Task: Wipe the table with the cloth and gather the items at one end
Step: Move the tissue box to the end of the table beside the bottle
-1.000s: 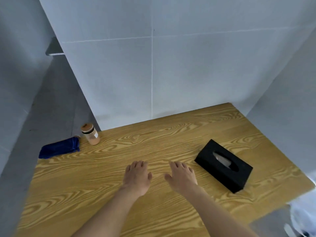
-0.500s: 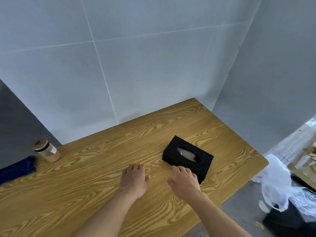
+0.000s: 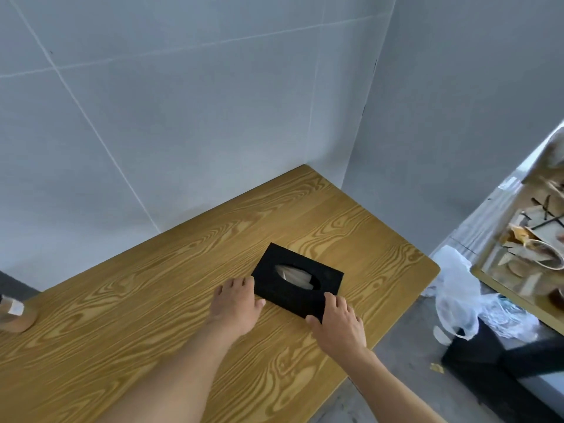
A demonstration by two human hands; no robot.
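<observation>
A black tissue box (image 3: pixel 323 277) lies on the wooden table (image 3: pixel 137 306) towards its right end, with a tissue showing in the oval slot. My left hand (image 3: pixel 236 303) lies flat on the table, its fingertips touching the box's left corner. My right hand (image 3: pixel 337 325) grips the box's near right corner, thumb on the near face and fingers over the top edge. A small jar (image 3: pixel 13 312) with a tan lid stands at the left edge of the view, partly cut off. The blue cloth is out of view.
Grey walls close the table's far side and right end. Past the right end, on the floor, lie a white plastic bag (image 3: pixel 454 297) and dark objects. A cluttered glass-topped table (image 3: pixel 525 248) stands at the far right.
The view has swung right, so the cloth has left the frame and the jar sits at its edge. Both hands moved to the tissue box; my right hand now grips its corner.
</observation>
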